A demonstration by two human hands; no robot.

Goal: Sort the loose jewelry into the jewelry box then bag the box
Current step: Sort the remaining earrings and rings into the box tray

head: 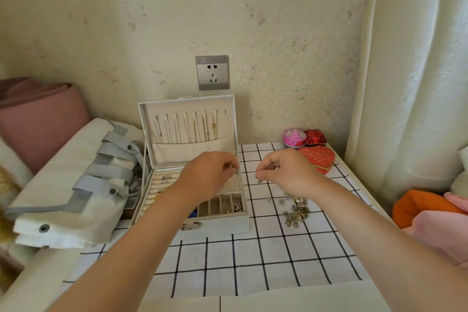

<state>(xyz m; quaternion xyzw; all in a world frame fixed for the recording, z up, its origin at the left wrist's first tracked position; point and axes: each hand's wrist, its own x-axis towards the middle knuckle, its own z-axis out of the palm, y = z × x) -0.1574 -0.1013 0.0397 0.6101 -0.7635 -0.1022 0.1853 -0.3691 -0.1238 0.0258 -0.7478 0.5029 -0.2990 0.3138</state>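
Note:
An open white jewelry box (215, 223) stands on the checked cloth, its lid upright with several chains hanging inside. Rings and bracelets lie in its tray compartments. My left hand (210, 175) hovers over the tray's right side and pinches a tiny silver piece at its fingertips. My right hand (286, 172) is just right of the box, fingertips pinched on another small piece, too small to identify. A heap of loose jewelry (296, 210) lies on the cloth under my right wrist. A white and grey fabric bag (76, 185) lies left of the box.
A red heart-shaped box (319, 159), a pink round tin (293, 137) and a small red box (315, 137) sit at the back right. A wall socket (212, 72) is above the box. A padded headboard (410, 83) rises on the right; orange and pink cloth lies beside it.

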